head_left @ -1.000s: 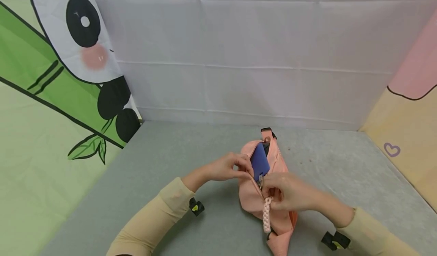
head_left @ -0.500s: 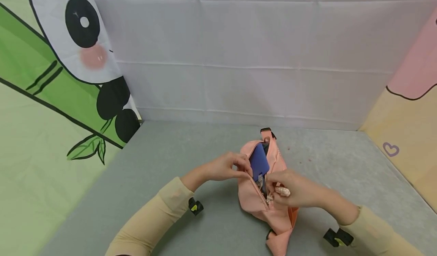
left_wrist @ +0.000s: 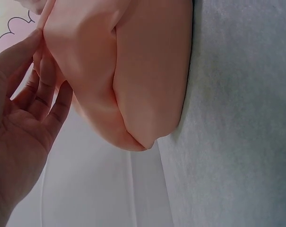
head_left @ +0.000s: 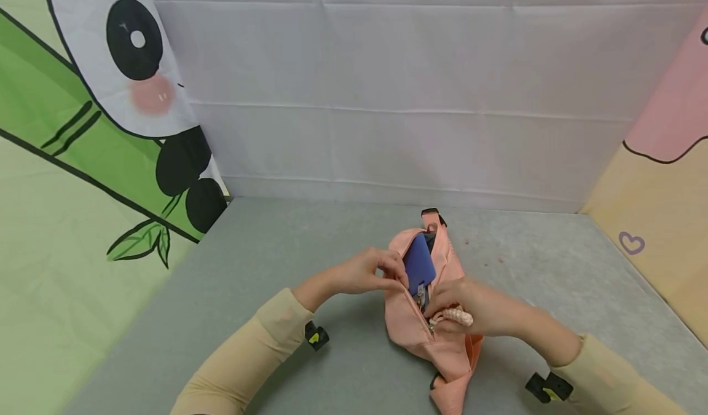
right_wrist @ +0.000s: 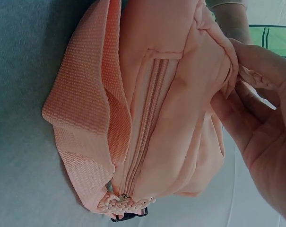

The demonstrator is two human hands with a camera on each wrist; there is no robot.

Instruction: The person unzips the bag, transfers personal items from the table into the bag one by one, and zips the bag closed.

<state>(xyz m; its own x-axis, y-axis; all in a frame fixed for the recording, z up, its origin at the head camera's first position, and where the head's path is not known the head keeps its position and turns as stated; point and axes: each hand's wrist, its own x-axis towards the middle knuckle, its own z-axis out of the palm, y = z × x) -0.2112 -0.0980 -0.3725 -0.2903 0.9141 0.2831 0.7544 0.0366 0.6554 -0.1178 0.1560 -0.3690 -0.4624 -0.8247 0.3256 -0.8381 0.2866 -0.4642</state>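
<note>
A pink waist bag (head_left: 409,326) lies on the grey table with its zipped top gaping. Inside it a flat blue item (head_left: 419,264) sticks up, with a small metallic object (head_left: 421,293) beside it. My left hand (head_left: 367,272) pinches the left edge of the opening, thumb and fingertips meeting at the fabric (left_wrist: 81,61). On the opposite edge, my right hand (head_left: 475,304) grips the cloth near the zip's lower end. A braided cord pull (head_left: 458,316) lies across the right hand's fingers. In the right wrist view the thumb is on the bag's rim and the fingers on its outer side.
A second zip (right_wrist: 152,123) and a folded webbing strap (right_wrist: 86,94) show on the bag's right side. The black buckle (head_left: 430,211) points toward the back. White cloth (head_left: 359,95) hangs behind the table, with printed cloth at both sides.
The braided cord hung down over the bag; now it lies sideways across my right fingers. The right hand shifted slightly, and the opening's near end shows more. My left hand stays in place.
</note>
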